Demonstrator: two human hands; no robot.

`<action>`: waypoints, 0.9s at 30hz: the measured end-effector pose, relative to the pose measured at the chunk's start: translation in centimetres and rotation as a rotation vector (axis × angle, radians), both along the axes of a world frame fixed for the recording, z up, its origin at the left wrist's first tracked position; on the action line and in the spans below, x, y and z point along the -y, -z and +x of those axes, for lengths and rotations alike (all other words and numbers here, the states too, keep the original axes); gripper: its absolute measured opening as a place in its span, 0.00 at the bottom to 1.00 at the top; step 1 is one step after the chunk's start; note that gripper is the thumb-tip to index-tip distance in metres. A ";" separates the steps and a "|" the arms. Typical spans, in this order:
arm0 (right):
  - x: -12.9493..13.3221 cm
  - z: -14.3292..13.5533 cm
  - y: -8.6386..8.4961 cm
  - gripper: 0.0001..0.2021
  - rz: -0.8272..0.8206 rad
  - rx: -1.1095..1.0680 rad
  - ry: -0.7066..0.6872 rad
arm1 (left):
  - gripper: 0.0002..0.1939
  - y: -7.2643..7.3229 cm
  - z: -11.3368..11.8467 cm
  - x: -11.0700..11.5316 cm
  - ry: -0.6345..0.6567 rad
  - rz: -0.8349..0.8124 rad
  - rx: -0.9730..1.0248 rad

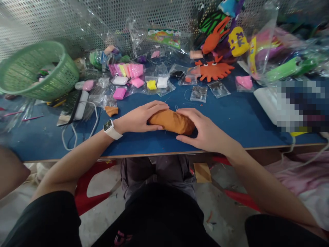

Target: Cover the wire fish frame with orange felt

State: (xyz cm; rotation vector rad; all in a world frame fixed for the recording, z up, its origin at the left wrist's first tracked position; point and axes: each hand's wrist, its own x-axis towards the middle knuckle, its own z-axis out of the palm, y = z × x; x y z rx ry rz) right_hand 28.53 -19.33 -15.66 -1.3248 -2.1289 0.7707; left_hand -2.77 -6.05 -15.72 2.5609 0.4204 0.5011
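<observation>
An orange-brown, elongated piece of clay or stuffed cloth rests on the blue table near its front edge. My left hand is wrapped round its left end, thumb at the front and fingers over the top. At the right end, my right hand holds it between thumb and fingers. Thin threads show just behind the piece. A small scrap of the same colour lies to the left, beyond my watch.
A green basket and phone with a white cable stand left. Behind are bagged coloured pieces, an orange crab and plastic packaging. A white object lies right. People sit at both sides.
</observation>
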 end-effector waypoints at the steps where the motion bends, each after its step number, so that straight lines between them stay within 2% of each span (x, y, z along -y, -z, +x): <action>1: -0.1 -0.2 0.1 0.41 -0.001 0.014 -0.004 | 0.43 0.1 -0.1 -0.1 -0.006 -0.004 0.000; 6: -0.9 -1.0 0.8 0.37 0.058 0.064 -0.020 | 0.43 -0.1 -0.5 -0.4 -0.061 -0.038 0.049; 11: -1.0 -1.0 0.7 0.35 0.131 0.092 -0.029 | 0.50 -0.3 -1.9 -0.5 -0.125 -0.110 0.035; 14: -1.3 -1.3 0.4 0.37 0.148 0.121 -0.015 | 0.52 -0.2 -3.1 -0.6 -0.195 -0.149 0.002; 17: -2.1 -2.2 0.2 0.42 0.145 0.166 -0.020 | 0.52 0.0 -3.8 -0.7 -0.212 -0.227 -0.033; 20: -3.0 -3.3 0.4 0.42 0.164 0.218 -0.017 | 0.49 0.1 -3.6 -0.7 -0.183 -0.389 0.030; 24: -4.0 -4.1 0.5 0.38 0.213 0.233 0.012 | 0.43 -0.1 -2.9 -0.3 -0.133 -0.752 0.252; 27: -4.9 -4.3 0.3 0.39 0.249 0.185 0.004 | 0.33 0.0 -2.2 0.2 -0.219 -1.013 0.471</action>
